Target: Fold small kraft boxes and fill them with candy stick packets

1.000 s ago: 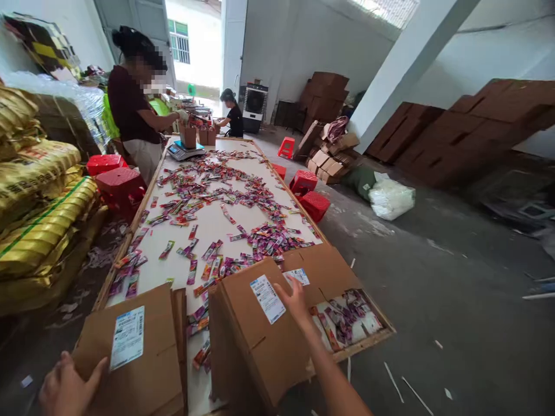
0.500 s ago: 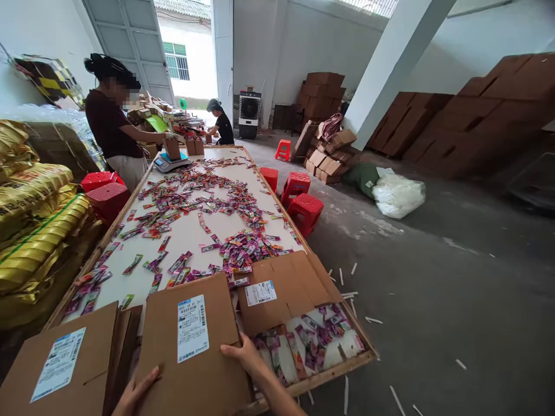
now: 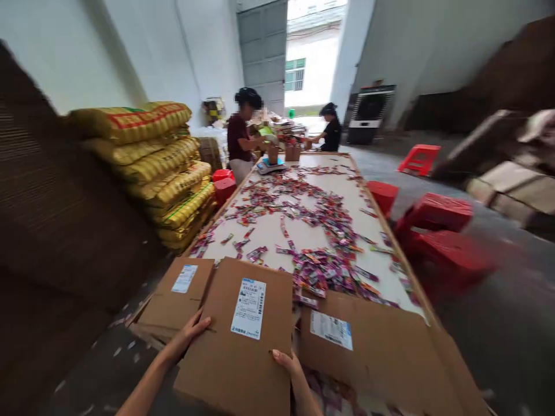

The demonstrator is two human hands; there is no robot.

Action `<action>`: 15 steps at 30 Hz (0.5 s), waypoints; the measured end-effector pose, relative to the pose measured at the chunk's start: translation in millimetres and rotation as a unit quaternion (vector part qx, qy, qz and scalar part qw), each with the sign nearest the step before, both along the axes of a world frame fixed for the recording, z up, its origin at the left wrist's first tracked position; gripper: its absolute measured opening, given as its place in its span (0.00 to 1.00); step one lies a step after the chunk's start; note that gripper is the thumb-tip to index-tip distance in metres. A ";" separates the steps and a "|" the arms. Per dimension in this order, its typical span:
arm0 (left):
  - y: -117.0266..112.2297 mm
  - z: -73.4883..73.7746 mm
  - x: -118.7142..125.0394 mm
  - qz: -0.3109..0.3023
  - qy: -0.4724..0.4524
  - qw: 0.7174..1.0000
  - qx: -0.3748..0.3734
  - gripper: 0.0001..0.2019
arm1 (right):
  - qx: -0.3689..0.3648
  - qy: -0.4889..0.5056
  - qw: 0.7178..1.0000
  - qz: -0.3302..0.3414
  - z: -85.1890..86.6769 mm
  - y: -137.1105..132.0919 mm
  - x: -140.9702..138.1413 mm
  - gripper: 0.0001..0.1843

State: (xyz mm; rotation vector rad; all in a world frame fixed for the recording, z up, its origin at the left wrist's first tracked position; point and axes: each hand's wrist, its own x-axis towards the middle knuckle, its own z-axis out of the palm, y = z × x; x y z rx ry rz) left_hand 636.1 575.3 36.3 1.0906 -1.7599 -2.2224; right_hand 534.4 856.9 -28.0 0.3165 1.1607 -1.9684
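Observation:
Between my two hands is a flat brown cardboard box with a white shipping label on its upper face. My left hand grips its left edge, thumb on top. On the right edge, my right hand holds it the same way; the fingers of both hands are hidden beneath. To the left lies another labelled flat carton, on top of more cardboard. A third labelled carton lies to the right, over some small packets.
Small purple and red packets are strewn over the long white table. Red stools line its right side, and yellow sacks are stacked at left. Two people work at the far end near a scale.
My view has swung to the left, bringing the sack stack into sight. Both hands keep hold of the middle carton, which now sits further from the left carton's label.

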 end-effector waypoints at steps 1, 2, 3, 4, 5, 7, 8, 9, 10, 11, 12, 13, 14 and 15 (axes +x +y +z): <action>-15.1 7.3 8.0 0.034 0.014 0.999 -0.031 0.44 | -0.008 0.001 1.000 0.022 6.0 -14.9 -1.9 0.43; -31.4 15.3 20.4 0.076 0.023 0.995 -0.067 0.49 | -0.017 0.002 0.999 0.039 13.4 -34.0 -2.2 0.40; -47.2 23.5 37.2 0.120 0.028 0.987 -0.101 0.54 | -0.030 0.002 0.998 0.054 21.3 -57.3 -0.3 0.38; -61.3 31.1 57.3 0.163 0.028 0.977 -0.135 0.58 | -0.045 0.002 0.997 0.065 28.9 -84.2 3.8 0.37; -73.1 37.0 79.1 0.204 0.021 0.965 -0.162 0.60 | -0.061 0.000 0.995 0.075 35.3 -113.7 9.8 0.37; -90.2 40.0 119.7 0.273 -0.004 0.936 -0.223 0.50 | -0.087 0.004 0.992 0.087 40.7 -175.4 23.1 0.39; -96.2 35.9 135.0 0.311 -0.018 0.914 -0.260 0.46 | -0.085 0.009 0.993 0.087 39.0 -204.6 28.3 0.39; -100.6 28.0 145.7 0.321 -0.031 0.902 -0.286 0.43 | -0.069 0.017 0.994 0.083 34.5 -231.0 31.9 0.39; -103.0 16.6 152.2 0.321 -0.047 0.897 -0.302 0.42 | -0.043 0.023 0.996 0.076 28.1 -253.5 34.1 0.39; -102.7 2.8 155.3 0.309 -0.066 0.898 -0.306 0.44 | -0.015 0.031 0.997 0.071 21.1 -271.8 36.1 0.38; -99.4 -12.4 156.7 0.291 -0.085 0.904 -0.302 0.45 | 0.009 0.039 0.997 0.070 14.8 -286.4 38.9 0.36; -93.5 -27.7 157.6 0.276 -0.107 0.908 -0.296 0.46 | 0.023 0.046 0.996 0.078 10.4 -298.7 43.7 0.33; -86.2 -41.7 158.9 0.268 -0.117 0.908 -0.300 0.47 | 0.028 0.056 0.994 0.095 8.7 -310.8 51.0 0.29; -79.3 -53.8 161.0 0.277 -0.117 0.900 -0.316 0.46 | 0.028 0.071 0.990 0.120 10.0 -324.7 61.1 0.25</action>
